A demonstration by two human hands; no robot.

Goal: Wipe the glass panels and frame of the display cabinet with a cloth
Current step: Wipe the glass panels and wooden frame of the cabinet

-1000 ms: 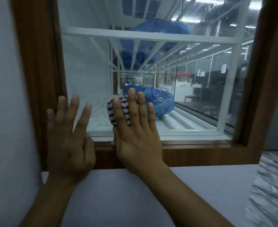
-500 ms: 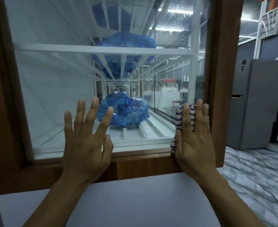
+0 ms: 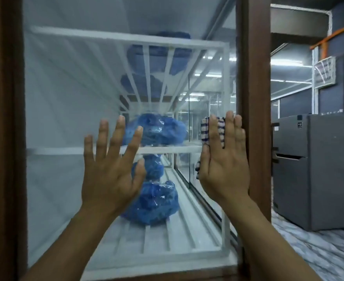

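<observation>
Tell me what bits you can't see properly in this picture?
- Striped cloth: mostly hidden under the right hand in the head view; only its edges show.
- Blue plastic bags: partly covered by the left hand, and what is inside them cannot be made out.
- Brown wooden frame: cut off by the picture's top, left and bottom edges.
- Grey fridge: its small label is too tiny to read.

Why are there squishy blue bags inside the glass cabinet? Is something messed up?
Nothing looks broken or spilled. The blue plastic bags simply sit crumpled on the white slatted shelves. The right hand presses a striped cloth flat on the glass beside the brown wooden frame; the left hand is spread open.
</observation>
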